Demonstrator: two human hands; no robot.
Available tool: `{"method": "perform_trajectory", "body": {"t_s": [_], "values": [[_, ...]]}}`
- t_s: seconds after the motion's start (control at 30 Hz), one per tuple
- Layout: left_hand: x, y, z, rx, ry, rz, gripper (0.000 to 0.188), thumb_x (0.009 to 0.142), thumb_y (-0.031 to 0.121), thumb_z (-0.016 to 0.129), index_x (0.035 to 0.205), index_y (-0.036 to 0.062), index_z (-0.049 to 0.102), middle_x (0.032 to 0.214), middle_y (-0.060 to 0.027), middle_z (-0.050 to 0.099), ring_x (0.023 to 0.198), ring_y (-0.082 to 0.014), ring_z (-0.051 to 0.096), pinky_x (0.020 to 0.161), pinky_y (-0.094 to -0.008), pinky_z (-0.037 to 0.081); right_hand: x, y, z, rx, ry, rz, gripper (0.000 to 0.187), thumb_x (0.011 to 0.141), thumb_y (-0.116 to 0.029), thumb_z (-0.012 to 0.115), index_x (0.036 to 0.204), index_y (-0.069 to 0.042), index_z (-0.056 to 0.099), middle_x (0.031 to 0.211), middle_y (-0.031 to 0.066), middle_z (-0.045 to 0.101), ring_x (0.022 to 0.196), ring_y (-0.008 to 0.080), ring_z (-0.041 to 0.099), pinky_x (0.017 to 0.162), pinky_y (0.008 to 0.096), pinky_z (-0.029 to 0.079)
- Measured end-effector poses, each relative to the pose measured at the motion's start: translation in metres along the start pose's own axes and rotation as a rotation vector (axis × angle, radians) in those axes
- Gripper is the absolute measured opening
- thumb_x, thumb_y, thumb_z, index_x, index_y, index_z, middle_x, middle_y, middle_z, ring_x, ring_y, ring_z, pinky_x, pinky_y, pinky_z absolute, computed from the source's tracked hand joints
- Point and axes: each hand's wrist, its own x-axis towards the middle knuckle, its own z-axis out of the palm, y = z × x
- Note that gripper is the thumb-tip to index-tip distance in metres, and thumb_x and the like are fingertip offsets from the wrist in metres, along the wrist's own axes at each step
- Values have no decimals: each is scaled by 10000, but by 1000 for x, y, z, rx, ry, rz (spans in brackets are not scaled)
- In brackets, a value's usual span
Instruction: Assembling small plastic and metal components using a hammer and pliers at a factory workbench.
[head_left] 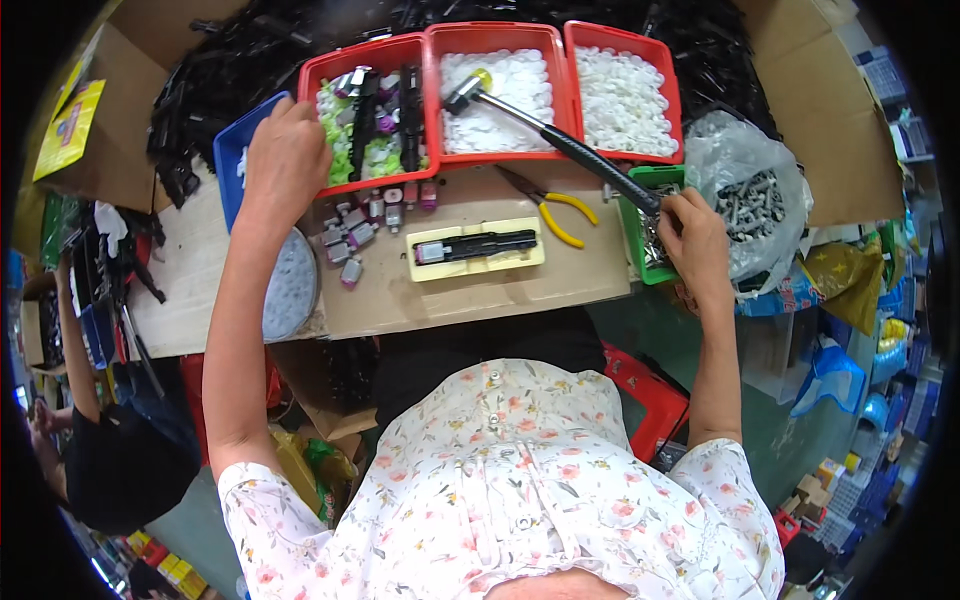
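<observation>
Hammer slants, head far-left; left hand, right hand curled (finger grip unclear).

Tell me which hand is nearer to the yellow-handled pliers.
Right. The right hand is to the right of the pliers, at the green tray. The left hand is farther off to their left, at the blue tray.

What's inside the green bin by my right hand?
The green bin holds small shiny metal pieces. The hammer's black handle and the right hand cover part of it; anything beneath the top pieces can't be seen.
</observation>
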Motion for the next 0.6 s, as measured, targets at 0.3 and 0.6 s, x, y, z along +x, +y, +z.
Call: {"method": "perform_trajectory", "body": {"t_s": [0.3,0.6], "values": [[-8,8,-13,-293,164,-281,145,784,126,689,838,3,742,780,-135,700,711,-266,686,676,-347,532,-10,1,-12,194,232,76,71,836,16,641,906,30,636,796,91,588,672,183,584,629,310,451],[-13,19,-6,-477,220,-361,142,792,98,698,877,-5,746,787,-148,720,649,-209,698,622,-303,527,-16,-33,-36,294,445,12,80,835,69,649,894,17,630,847,39,593,741,98,549,660,230,446]]}}
